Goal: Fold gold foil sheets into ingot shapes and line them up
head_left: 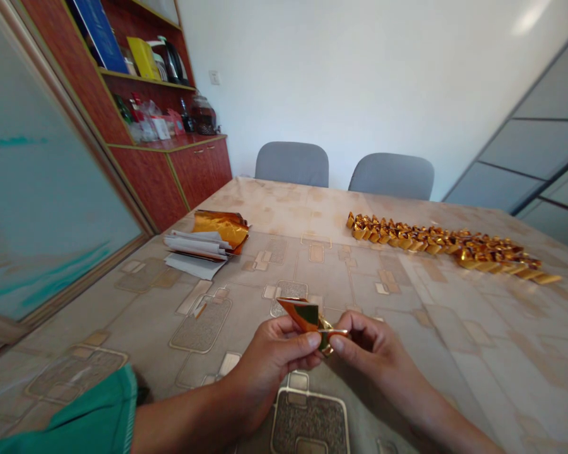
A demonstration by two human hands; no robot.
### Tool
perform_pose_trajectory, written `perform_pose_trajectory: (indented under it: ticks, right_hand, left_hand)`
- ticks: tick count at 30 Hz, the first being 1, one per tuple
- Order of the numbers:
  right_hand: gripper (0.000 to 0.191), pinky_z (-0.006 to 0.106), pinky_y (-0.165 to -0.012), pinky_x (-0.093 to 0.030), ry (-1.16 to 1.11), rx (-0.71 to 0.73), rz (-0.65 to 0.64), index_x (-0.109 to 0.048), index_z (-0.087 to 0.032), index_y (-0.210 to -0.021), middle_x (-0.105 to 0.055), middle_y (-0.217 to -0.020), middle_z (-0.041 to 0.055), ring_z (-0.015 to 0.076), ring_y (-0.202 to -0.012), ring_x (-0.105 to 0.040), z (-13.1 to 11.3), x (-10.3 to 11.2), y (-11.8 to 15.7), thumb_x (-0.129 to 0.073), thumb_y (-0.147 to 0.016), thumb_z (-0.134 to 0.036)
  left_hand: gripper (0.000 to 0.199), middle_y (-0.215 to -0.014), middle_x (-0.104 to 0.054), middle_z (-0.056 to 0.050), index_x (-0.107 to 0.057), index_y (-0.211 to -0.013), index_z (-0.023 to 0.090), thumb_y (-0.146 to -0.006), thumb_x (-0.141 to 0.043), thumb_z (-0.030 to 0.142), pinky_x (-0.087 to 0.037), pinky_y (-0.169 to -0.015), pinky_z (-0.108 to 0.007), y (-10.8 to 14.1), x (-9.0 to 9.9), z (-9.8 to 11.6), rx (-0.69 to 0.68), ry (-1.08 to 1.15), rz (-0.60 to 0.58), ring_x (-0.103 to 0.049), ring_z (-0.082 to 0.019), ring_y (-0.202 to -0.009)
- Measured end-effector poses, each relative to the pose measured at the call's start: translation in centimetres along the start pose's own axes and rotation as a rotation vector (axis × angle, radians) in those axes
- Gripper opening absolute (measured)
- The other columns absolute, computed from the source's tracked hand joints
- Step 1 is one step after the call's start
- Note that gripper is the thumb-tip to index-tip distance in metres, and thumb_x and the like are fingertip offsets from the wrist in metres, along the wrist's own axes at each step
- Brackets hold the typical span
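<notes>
Above the near middle of the table, both my hands hold one piece of folded gold foil paper (303,313). My left hand (284,347) pinches its left part between thumb and fingers, and a pointed flap sticks up over that thumb. On the other side, my right hand (369,343) grips the small right end with thumb and bent forefinger. The foil's underside is hidden by my fingers. Farther right lie several rows of folded gold foil pieces (435,239), packed close together. At the left sits a stack of gold foil sheets (222,228) with white-backed sheets (196,246) in front.
A patterned cloth covers the table (246,296). Two grey chairs (292,162) (392,175) stand at its far edge, against a white wall. A red-brown cabinet (199,170) with bottles and boxes is at the back left, beside a frosted panel (52,189).
</notes>
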State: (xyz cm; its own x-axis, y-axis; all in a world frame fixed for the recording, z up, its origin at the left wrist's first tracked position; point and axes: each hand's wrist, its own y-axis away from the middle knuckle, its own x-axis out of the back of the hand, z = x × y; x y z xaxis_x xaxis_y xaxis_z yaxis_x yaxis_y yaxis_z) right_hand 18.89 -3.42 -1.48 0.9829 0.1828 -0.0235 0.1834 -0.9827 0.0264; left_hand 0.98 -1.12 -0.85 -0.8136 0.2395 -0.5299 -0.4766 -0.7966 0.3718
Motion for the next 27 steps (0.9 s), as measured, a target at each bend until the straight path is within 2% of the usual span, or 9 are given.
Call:
perform_pose_trajectory:
  ticks: [5, 10, 16, 23, 27]
  right_hand:
    - [0.034, 0.024, -0.048, -0.028, 0.132, 0.04, 0.08, -0.049, -0.021, -0.065, -0.044, -0.057, -0.0051, 0.0104, -0.053, -0.034, -0.31, -0.33, -0.17, -0.069, -0.079, -0.044]
    - [0.028, 0.023, -0.049, -0.03, 0.17, 0.046, 0.064, -0.05, -0.021, -0.066, -0.047, -0.058, -0.0044, 0.0102, -0.054, -0.037, -0.62, -0.4, -0.31, -0.066, -0.08, -0.037]
    - [0.03, 0.023, -0.046, -0.027, 0.226, 0.046, 0.125, -0.044, -0.022, -0.062, -0.045, -0.054, -0.0054, 0.0098, -0.051, -0.035, -0.15, -0.46, -0.29, -0.067, -0.078, -0.034]
    - [0.027, 0.023, -0.049, -0.029, 0.205, 0.03, 0.029, -0.049, -0.021, -0.067, -0.044, -0.058, -0.0048, 0.0107, -0.054, -0.036, -0.5, -0.51, -0.28, -0.064, -0.081, -0.038]
    - [0.028, 0.024, -0.049, -0.026, 0.294, 0.049, 0.059, -0.044, -0.022, -0.064, -0.042, -0.058, -0.0054, 0.0108, -0.054, -0.034, -0.2, -0.64, -0.31, -0.064, -0.08, -0.032]
  left_hand:
    - [0.033, -0.08, -0.071, -0.004, -0.074, -0.082, 0.013, -0.061, -0.089, 0.033, -0.047, -0.071, -0.026, -0.15, -0.08, 0.16, 0.034, -0.036, 0.005, -0.06, -0.012, -0.068]
    - [0.04, -0.084, -0.072, -0.006, -0.074, -0.087, 0.011, -0.06, -0.09, 0.034, -0.048, -0.071, -0.024, -0.17, -0.07, 0.06, 0.039, -0.061, 0.008, -0.061, -0.011, -0.069]
    - [0.038, -0.086, -0.072, -0.007, -0.074, -0.089, 0.011, -0.063, -0.089, 0.034, -0.049, -0.074, -0.024, -0.13, -0.14, 0.28, 0.042, -0.03, -0.016, -0.064, -0.012, -0.074]
    - [0.04, -0.081, -0.069, -0.003, -0.071, -0.09, 0.012, -0.062, -0.089, 0.034, -0.047, -0.064, -0.023, -0.28, -0.24, 0.18, 0.017, -0.027, 0.021, -0.06, -0.009, -0.065]
    - [0.038, -0.08, -0.068, -0.004, -0.07, -0.086, 0.012, -0.061, -0.089, 0.034, -0.046, -0.062, -0.023, -0.25, -0.21, -0.21, -0.005, -0.073, 0.003, -0.06, -0.012, -0.069]
